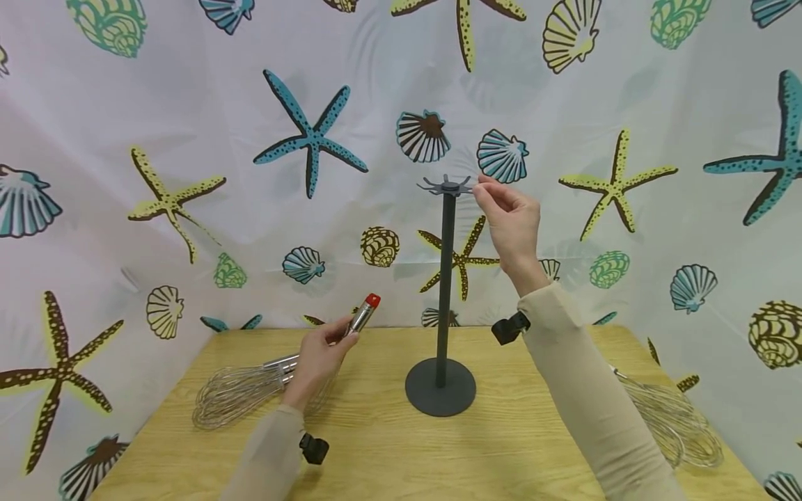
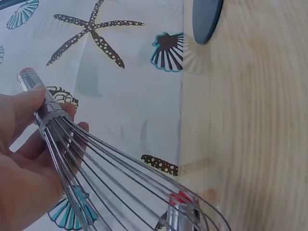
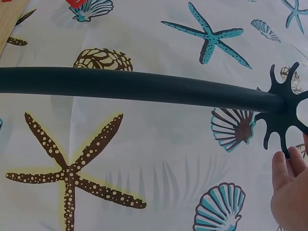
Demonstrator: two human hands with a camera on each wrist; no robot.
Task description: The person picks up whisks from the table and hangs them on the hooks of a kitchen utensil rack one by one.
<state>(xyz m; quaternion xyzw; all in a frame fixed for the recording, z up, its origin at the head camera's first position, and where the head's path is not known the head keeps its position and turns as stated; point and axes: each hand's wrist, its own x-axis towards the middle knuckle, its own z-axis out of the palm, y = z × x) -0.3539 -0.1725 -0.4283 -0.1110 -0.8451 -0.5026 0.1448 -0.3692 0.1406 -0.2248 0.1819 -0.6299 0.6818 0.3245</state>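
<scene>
My left hand (image 1: 322, 358) grips a whisk (image 2: 52, 111) by its steel handle, whose red end (image 1: 372, 300) points up and to the right. In the left wrist view the wire loops fan out below the fingers. A dark grey stand (image 1: 445, 292) with a round base and a top ring of curved hooks (image 1: 450, 186) stands upright on the table. At the top, my right hand (image 1: 510, 216) pinches the tip of one hook between thumb and fingers; the right wrist view shows the fingertips (image 3: 280, 166) at that hook's end. No whisk hangs from the hooks.
More whisks (image 1: 234, 393) lie on the wooden table (image 1: 376, 452) at the left, partly behind my left hand. Another group of whisks (image 1: 677, 421) lies at the right edge, beside my right sleeve. A curtain (image 1: 351, 69) printed with shells and starfish hangs behind and at both sides.
</scene>
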